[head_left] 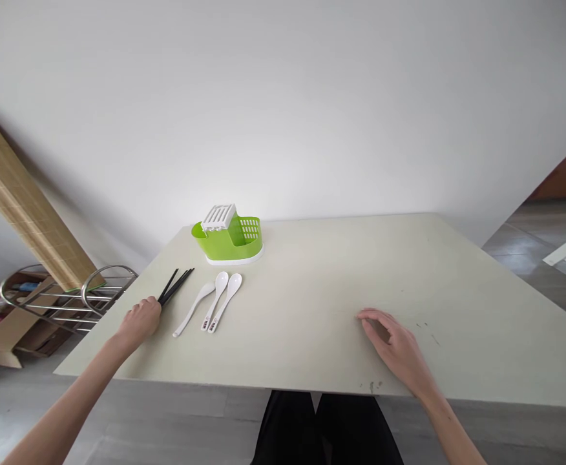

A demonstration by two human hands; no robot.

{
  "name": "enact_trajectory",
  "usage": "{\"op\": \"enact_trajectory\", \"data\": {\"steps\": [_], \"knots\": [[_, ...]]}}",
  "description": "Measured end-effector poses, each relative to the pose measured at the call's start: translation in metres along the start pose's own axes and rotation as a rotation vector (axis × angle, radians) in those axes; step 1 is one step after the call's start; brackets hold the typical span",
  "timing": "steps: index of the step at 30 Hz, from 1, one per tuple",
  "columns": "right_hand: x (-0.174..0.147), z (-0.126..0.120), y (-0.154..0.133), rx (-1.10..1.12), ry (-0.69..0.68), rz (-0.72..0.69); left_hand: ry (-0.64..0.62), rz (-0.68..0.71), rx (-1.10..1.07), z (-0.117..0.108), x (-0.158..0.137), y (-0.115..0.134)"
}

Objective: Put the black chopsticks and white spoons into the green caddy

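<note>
My left hand (140, 321) rests on the table near its left edge, fingers closed around the near ends of a bundle of black chopsticks (176, 285) that lie flat and point away toward the back. Just right of them lie three white spoons (215, 301), side by side, bowls away from me. Behind the spoons stands a green cutlery holder (229, 237) on a white base, with a white slotted insert on top. My right hand (393, 345) lies palm down on the bare table (322, 303), fingers loosely spread, holding nothing.
A white wall runs behind the table. On the floor to the left stand a metal wire rack (70, 297), a flattened cardboard box (9, 332) and a rolled bamboo mat (19, 200) leaning on the wall. My dark-trousered legs (324, 429) show below the front edge.
</note>
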State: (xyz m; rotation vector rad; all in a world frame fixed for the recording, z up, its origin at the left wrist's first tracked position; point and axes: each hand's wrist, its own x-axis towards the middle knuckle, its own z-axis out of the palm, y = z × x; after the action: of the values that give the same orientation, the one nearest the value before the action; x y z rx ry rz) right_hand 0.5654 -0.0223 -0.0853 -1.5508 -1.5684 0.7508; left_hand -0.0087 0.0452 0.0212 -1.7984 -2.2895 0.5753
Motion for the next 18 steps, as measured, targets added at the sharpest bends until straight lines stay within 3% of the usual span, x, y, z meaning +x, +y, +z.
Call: {"op": "enact_trajectory", "data": {"steps": [7, 11, 14, 18], "knots": [[0.000, 0.000, -0.002, 0.022, 0.013, -0.024, 0.041, -0.046, -0.082, -0.007, -0.014, -0.005], [0.000, -0.001, -0.002, 0.025, 0.004, -0.025, 0.181, -0.130, -0.187, -0.034, -0.031, 0.003], [0.000, -0.001, -0.001, 0.019, -0.006, -0.011, 0.226, -0.050, -0.251, -0.062, -0.051, 0.039], [0.001, -0.001, 0.000, 0.016, -0.011, -0.005, 0.125, 0.162, -0.291, -0.083, -0.078, 0.118]]}}
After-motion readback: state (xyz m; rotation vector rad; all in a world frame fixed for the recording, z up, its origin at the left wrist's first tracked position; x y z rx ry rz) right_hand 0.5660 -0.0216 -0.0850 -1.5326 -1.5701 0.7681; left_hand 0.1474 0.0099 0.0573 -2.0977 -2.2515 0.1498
